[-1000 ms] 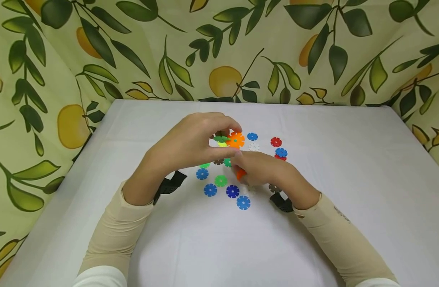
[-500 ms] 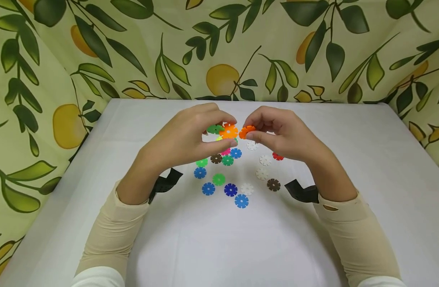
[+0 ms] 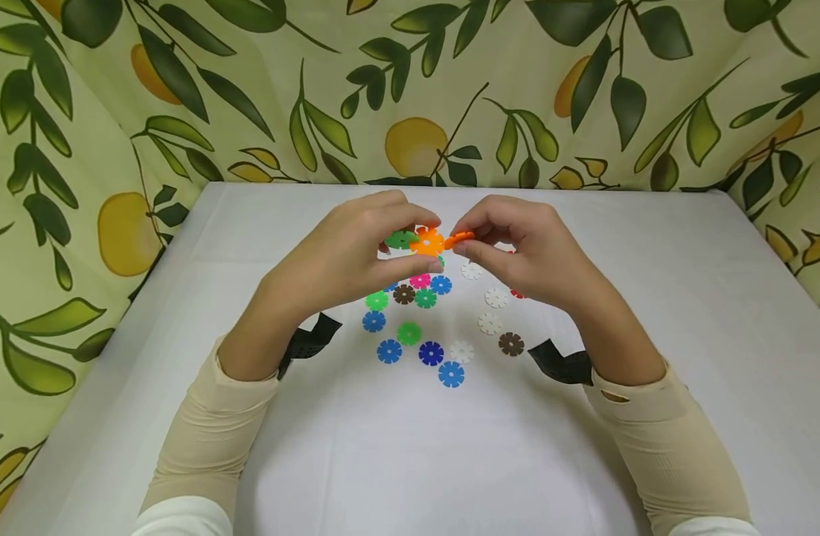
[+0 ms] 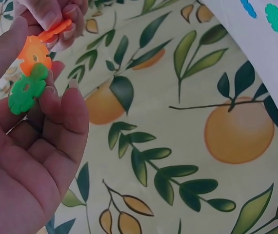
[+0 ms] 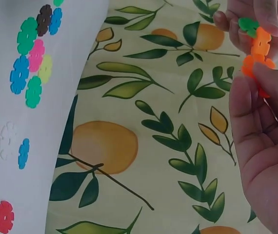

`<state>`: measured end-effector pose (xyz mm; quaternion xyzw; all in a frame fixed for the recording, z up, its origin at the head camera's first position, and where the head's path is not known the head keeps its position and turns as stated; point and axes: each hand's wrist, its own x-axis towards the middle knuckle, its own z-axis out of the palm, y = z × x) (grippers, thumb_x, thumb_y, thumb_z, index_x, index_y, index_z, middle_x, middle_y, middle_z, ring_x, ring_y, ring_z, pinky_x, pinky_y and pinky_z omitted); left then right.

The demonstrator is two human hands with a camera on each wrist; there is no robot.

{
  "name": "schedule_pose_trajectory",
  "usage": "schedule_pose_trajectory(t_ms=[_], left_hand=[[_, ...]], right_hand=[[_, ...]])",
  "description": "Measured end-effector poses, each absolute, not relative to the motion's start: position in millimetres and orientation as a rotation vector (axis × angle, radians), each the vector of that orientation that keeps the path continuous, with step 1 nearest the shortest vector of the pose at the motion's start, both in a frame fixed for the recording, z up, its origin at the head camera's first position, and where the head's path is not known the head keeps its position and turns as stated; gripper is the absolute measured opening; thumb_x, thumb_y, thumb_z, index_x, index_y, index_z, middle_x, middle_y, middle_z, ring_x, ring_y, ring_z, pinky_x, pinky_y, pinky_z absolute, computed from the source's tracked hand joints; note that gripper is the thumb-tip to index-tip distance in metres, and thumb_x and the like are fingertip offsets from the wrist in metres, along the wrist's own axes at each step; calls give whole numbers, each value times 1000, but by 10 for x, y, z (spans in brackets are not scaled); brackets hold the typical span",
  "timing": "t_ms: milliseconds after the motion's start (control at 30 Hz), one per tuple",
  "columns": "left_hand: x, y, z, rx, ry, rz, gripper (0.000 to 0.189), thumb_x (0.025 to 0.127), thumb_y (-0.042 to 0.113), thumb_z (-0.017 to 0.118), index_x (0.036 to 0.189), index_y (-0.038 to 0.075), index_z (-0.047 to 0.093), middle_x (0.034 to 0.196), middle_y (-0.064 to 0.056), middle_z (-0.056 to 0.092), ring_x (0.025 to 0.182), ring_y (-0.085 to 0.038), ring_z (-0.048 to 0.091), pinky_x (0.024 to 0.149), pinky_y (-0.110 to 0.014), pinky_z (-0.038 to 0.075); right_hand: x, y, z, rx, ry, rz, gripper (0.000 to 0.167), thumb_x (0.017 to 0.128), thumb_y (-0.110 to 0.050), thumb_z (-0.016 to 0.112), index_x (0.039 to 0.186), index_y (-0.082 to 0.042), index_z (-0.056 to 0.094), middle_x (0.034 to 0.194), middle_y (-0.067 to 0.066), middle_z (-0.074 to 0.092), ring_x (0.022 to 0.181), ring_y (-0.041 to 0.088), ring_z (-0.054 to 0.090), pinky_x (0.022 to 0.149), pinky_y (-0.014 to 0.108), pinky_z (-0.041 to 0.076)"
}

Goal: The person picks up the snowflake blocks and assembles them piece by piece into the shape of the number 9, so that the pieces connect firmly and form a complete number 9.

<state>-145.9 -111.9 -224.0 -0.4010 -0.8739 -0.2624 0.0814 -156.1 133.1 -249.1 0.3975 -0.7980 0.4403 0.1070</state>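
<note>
My left hand [image 3: 356, 257] pinches a light orange notched disc [image 3: 427, 243] between thumb and fingers. Joined to that disc is a green notched disc [image 4: 28, 90], set at an angle to it. My right hand [image 3: 524, 249] pinches a second, deeper orange disc [image 3: 460, 238] by its edge. This one is tilted nearly flat, and its rim meets the right edge of the light orange disc. In the right wrist view the deeper orange disc [image 5: 256, 64] overlaps the lower end of the light orange one [image 5: 262, 41]. Both hands are raised above the table.
On the white table [image 3: 383, 461] below my hands lie several loose notched discs, among them a dark blue disc [image 3: 431, 353], a brown disc [image 3: 511, 344] and a white disc [image 3: 489, 322]. A fruit-and-leaf patterned cloth [image 3: 356, 89] hangs behind the table.
My right hand has risen from among the discs on the table, bringing the deeper orange disc up to the light orange one. That disc has since tilted flatter. My left hand has shifted slightly up.
</note>
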Motion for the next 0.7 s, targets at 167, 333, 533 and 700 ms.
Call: schedule_pose_trajectory(t_ms=[167, 333, 533, 700], left_hand=[[-1466, -1112, -2243, -1196, -2614, -799, 44, 87, 28, 82, 123, 7, 69, 107, 0, 66, 94, -12, 57, 80, -25, 49], [-1471, -1105, -2242, -1168, -2638, -803, 42, 85, 30, 83, 118, 8, 70, 108, 0, 70, 100, -12, 62, 87, -29, 50], [-1472, -1135, -2245, -1143, -2636, -823, 41, 85, 29, 83, 119, 10, 71, 107, 0, 73, 93, -12, 66, 77, -28, 52], [-1488, -1126, -2250, -1158, -2625, -826, 42, 85, 30, 82, 122, 11, 72, 110, 2, 73, 94, -9, 65, 76, -26, 50]], right_hand=[[-1538, 1299, -2477, 1181, -2305, 1247, 20, 80, 11, 79, 94, 0, 72, 91, 0, 69, 81, 11, 64, 73, 22, 56], [-1509, 1265, -2469, 1161, -2287, 1217, 23, 79, 12, 78, 99, 2, 72, 94, 3, 70, 83, 10, 64, 75, 22, 56], [-1486, 1244, -2459, 1134, -2224, 1180, 21, 80, 13, 77, 98, 7, 67, 92, 9, 71, 81, 11, 67, 75, 22, 57], [-1472, 1234, -2459, 1141, -2160, 1166, 18, 81, 14, 75, 96, 8, 68, 89, 10, 71, 78, 13, 69, 72, 21, 56]])
